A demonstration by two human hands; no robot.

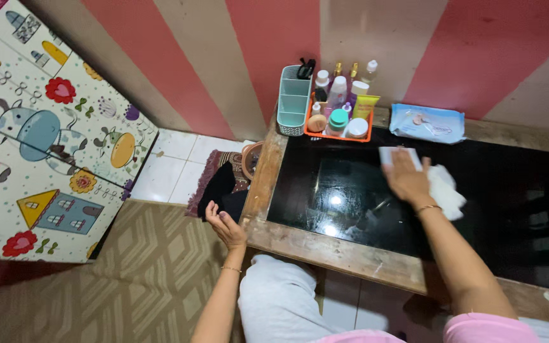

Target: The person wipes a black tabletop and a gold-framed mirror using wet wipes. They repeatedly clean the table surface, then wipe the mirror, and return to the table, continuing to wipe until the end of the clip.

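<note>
A crumpled white cloth lies on the glossy black tabletop, soft and bunched, with a flatter rectangular corner showing above the fingers and a rumpled mass spilling out beside the wrist. Its long axis runs from about ten o'clock to four o'clock across the glass, the flat end toward the wall and the bunched end toward the person. The right hand lies flat on it, fingers together and stretched toward twelve o'clock, palm pressing the cloth to the glass rather than gripping it; a thin bracelet sits at the wrist. The left hand hangs off the tabletop's nine o'clock side, just beside the worn wooden frame, palm up, fingers loosely curled and holding nothing. At twelve o'clock from the cloth, against the striped wall, an orange tray carries bottles and jars, with a pale blue basket at its nine o'clock side. A pale blue packet of wipes lies at one o'clock from the right hand. Low at nine o'clock, on the floor, a dark cloth lies on a small rug.
</note>
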